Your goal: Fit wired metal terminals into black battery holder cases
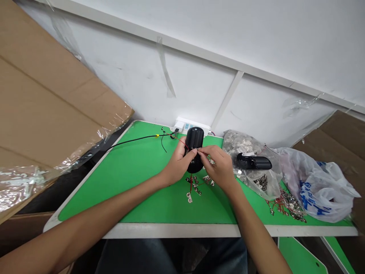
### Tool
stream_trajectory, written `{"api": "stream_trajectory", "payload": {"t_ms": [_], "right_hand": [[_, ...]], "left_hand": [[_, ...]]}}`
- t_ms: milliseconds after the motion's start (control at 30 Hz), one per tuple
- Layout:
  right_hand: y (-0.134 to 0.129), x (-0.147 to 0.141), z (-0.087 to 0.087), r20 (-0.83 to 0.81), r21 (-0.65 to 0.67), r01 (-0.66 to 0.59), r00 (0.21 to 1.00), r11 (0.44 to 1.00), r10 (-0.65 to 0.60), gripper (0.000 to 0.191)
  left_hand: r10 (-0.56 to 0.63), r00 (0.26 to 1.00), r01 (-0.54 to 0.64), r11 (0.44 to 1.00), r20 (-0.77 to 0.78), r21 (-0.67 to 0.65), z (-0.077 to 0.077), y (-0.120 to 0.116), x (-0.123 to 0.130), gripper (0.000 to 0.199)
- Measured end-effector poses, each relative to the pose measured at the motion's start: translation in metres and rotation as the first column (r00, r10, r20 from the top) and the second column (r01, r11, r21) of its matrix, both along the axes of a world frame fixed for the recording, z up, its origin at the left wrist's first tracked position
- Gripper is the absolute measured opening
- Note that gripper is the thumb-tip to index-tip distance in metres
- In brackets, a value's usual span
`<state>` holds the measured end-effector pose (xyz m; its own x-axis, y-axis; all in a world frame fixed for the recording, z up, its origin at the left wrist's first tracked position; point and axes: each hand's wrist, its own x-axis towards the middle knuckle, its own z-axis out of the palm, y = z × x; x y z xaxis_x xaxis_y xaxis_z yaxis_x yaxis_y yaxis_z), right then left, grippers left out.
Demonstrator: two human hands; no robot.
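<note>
A glossy black plastic housing (195, 137) with rounded ends is held above the green tabletop. My left hand (180, 159) is closed around its left side, with the thumb on its middle. My right hand (216, 163) pinches at the housing's centre, fingertips meeting the left thumb. Whatever small part lies between those right fingertips is too small to make out. A thin red wire (180, 140) runs from the housing toward the upper left. Below the housing lie several small metal contact plates (189, 197) with red wires, partly hidden by the hands.
A white power strip (196, 126) with a black cable (137, 139) sits against the wall. To the right, another black housing (258, 163) rests on a clear bag (242, 142), near a pile of wired contacts (286, 205) and a white plastic bag (322, 194). Cardboard (54, 102) leans at left.
</note>
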<state>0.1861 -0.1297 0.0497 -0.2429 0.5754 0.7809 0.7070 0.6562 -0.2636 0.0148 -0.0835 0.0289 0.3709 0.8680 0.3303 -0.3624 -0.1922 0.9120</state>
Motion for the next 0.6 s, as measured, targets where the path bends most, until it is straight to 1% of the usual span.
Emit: {"api": "stream_trajectory", "payload": {"t_ms": [133,233,400,600], "right_hand": [[-0.0006,-0.0012,0.0023,-0.031,0.007,0.010,0.999,1.000,-0.009,0.015],[-0.0004,-0.0009,0.0030,-0.038,-0.005,0.017,0.999,1.000,-0.017,0.014],[0.0004,0.0007,0.0005,-0.014,-0.005,0.022,1.000,1.000,-0.023,0.013],[0.0000,-0.0007,-0.0002,-0.017,-0.088,0.055,0.998,0.995,-0.057,0.016]], "left_hand": [[-0.041,0.998,0.043,0.997,0.049,-0.059,0.0017,-0.0004,0.0003,0.045],[-0.055,0.998,0.057,0.996,0.044,-0.062,0.0001,0.0010,-0.0001,0.047],[-0.056,0.997,0.060,0.995,0.045,-0.082,-0.0051,0.0038,0.0020,0.044],[-0.023,0.998,0.033,0.985,0.061,-0.172,-0.0025,0.0035,0.0066,0.044]]}}
